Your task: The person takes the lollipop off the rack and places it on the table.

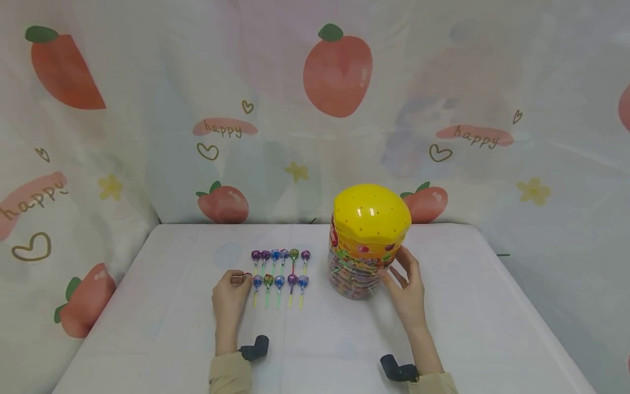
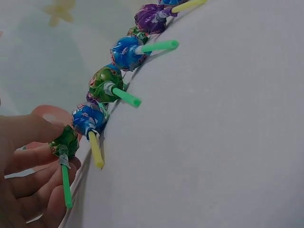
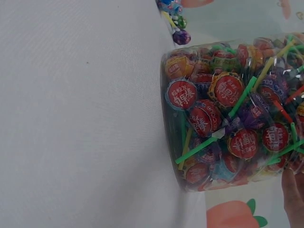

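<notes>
My left hand pinches a green-wrapped lollipop between thumb and fingers; its green stick points down in the left wrist view. It is at the left end of the front row, beside a blue lollipop with a yellow stick. At the right stands a large clear jar with a yellow lid, full of wrapped lollipops. The thumb and bent fingers of my right hand hold the jar's right side below the lid. In the right wrist view only part of that hand shows.
Two rows of lollipops lie on the white-covered table, the back row with a purple lollipop at its right end. Heads point away, sticks toward me. A patterned cloth hangs behind the table and at its sides.
</notes>
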